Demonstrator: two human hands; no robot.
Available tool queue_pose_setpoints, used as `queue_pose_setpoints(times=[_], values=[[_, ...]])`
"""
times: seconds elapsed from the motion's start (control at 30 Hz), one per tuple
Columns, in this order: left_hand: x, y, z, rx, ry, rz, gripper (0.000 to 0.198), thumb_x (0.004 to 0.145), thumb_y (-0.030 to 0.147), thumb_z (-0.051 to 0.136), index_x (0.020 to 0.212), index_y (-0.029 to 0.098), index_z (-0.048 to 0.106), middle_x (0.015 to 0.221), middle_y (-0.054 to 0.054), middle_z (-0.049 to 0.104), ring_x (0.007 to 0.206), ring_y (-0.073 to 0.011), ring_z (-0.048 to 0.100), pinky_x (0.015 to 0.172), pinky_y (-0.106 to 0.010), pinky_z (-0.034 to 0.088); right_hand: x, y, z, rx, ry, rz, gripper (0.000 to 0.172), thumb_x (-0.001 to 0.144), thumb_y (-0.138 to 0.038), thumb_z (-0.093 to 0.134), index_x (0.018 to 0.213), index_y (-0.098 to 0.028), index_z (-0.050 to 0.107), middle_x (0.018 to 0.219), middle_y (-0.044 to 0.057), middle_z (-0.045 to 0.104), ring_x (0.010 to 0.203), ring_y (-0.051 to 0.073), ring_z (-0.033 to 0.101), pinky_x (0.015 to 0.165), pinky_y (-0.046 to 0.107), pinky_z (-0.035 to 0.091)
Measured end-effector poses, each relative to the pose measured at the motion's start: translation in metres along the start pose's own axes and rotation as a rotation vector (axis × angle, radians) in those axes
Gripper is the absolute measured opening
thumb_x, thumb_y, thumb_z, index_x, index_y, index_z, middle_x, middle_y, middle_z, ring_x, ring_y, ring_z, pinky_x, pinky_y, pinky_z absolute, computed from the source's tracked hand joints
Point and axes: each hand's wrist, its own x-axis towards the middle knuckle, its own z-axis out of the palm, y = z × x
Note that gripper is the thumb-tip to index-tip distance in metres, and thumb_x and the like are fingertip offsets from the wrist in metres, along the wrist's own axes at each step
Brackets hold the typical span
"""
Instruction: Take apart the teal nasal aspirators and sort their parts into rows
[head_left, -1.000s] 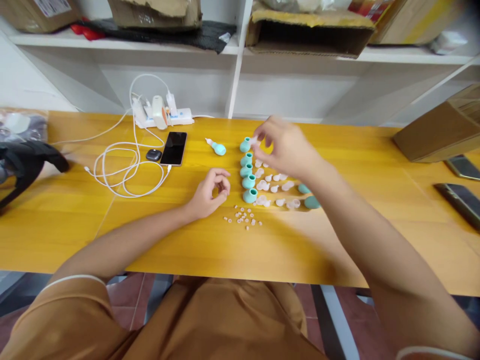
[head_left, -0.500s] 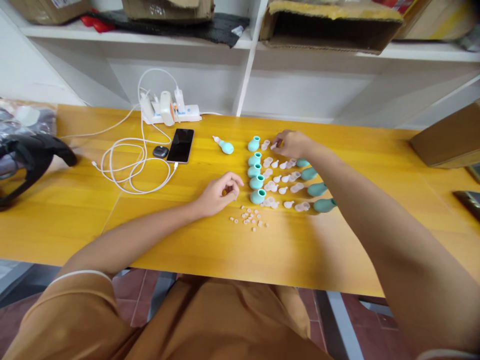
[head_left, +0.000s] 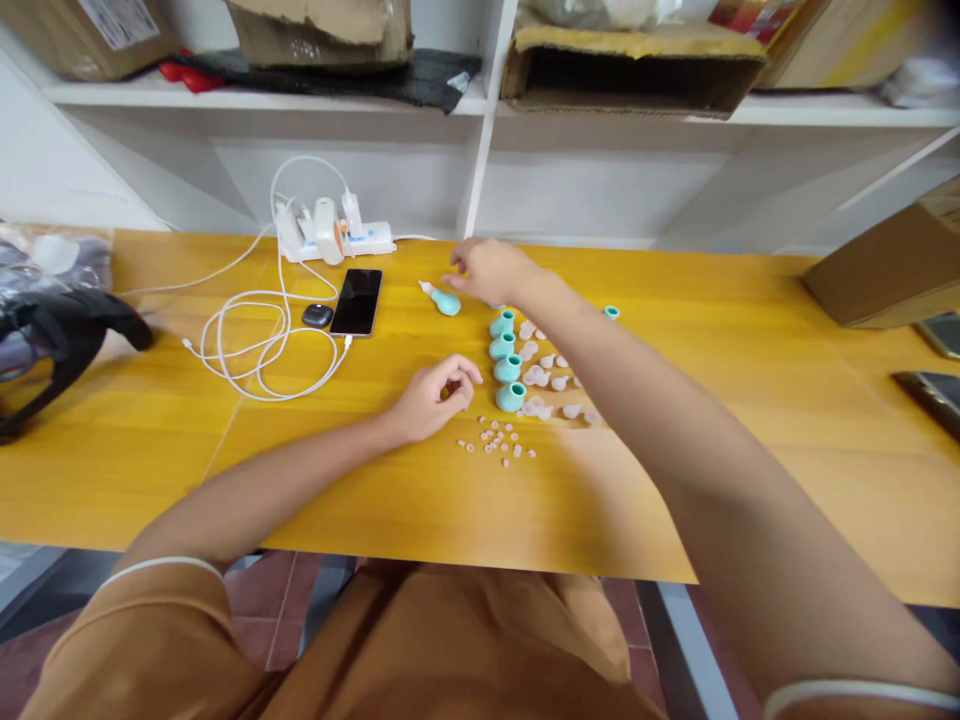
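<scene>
My right hand [head_left: 491,270] hovers just right of a teal bulb with a pale pink tip [head_left: 444,300]; its fingers are bent and apart, with nothing visible between them. My left hand [head_left: 436,398] rests on the table, fingers curled loosely with a gap inside and nothing in them. Beside it stands a column of teal bulbs with open mouths [head_left: 511,397]. Translucent pieces [head_left: 536,376] lie in rows to their right, partly hidden by my right forearm. Several small pale rings [head_left: 496,438] are scattered nearer the table's front edge.
A phone [head_left: 357,302], a black case [head_left: 317,316], coiled white cables and a power strip [head_left: 375,238] are at the back left. A black headset-like object [head_left: 82,320] sits far left. A cardboard box [head_left: 892,260] stands at the right, below shelves with boxes.
My right hand has moved left from the translucent pieces to beside the tipped teal bulb, and its fingers have spread. My left hand has hardly moved. The view has shifted slightly.
</scene>
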Motion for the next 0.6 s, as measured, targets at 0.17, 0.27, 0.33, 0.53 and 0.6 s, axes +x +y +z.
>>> queue_pose_setpoints(times=[0.17, 0.27, 0.33, 0.53, 0.6], values=[[0.001, -0.001, -0.001, -0.094, 0.133, 0.057, 0.010, 0.095, 0.022, 0.062, 0.105, 0.021, 0.060, 0.070, 0.007, 0.060, 0.065, -0.0115, 0.056, 0.070, -0.026, 0.045, -0.001, -0.048, 0.013, -0.081, -0.186, -0.051, 0.043, 0.100, -0.031, 0.074, 0.136, -0.007, 0.072, 0.142, 0.027, 0.072, 0.126, 0.043, 0.071, 0.102, 0.049, 0.056], [0.002, -0.003, -0.004, -0.177, 0.219, 0.048, 0.003, 0.093, 0.023, 0.059, 0.093, 0.020, 0.061, 0.064, 0.006, 0.056, 0.058, -0.0104, 0.050, 0.061, -0.024, 0.041, -0.017, -0.050, 0.008, -0.023, -0.066, -0.074, 0.047, 0.103, -0.028, 0.068, 0.147, -0.010, 0.064, 0.147, 0.025, 0.070, 0.127, 0.039, 0.071, 0.105, 0.048, 0.055], [0.002, -0.004, -0.005, -0.209, 0.251, 0.042, 0.008, 0.094, 0.023, 0.058, 0.087, 0.020, 0.060, 0.061, 0.006, 0.055, 0.056, -0.0102, 0.048, 0.058, -0.023, 0.040, -0.038, -0.045, 0.001, 0.116, 0.077, -0.107, 0.047, 0.104, -0.028, 0.064, 0.149, -0.012, 0.060, 0.147, 0.023, 0.070, 0.125, 0.037, 0.071, 0.105, 0.048, 0.055], [0.006, -0.010, -0.005, -0.248, 0.331, 0.093, 0.026, 0.101, 0.041, 0.068, 0.116, 0.022, 0.060, 0.089, 0.002, 0.064, 0.065, -0.0099, 0.058, 0.059, -0.022, 0.050, -0.141, -0.037, -0.006, 0.407, 0.257, -0.251, 0.037, 0.102, -0.026, 0.062, 0.137, -0.019, 0.065, 0.131, 0.015, 0.075, 0.114, 0.032, 0.073, 0.101, 0.046, 0.058], [0.007, -0.011, -0.004, -0.238, 0.322, 0.112, 0.034, 0.103, 0.049, 0.070, 0.123, 0.023, 0.059, 0.094, 0.002, 0.064, 0.067, -0.0094, 0.060, 0.060, -0.022, 0.052, -0.174, -0.039, -0.002, 0.353, 0.290, -0.242, 0.037, 0.101, -0.023, 0.062, 0.138, -0.021, 0.064, 0.129, 0.015, 0.075, 0.116, 0.034, 0.072, 0.102, 0.051, 0.058]])
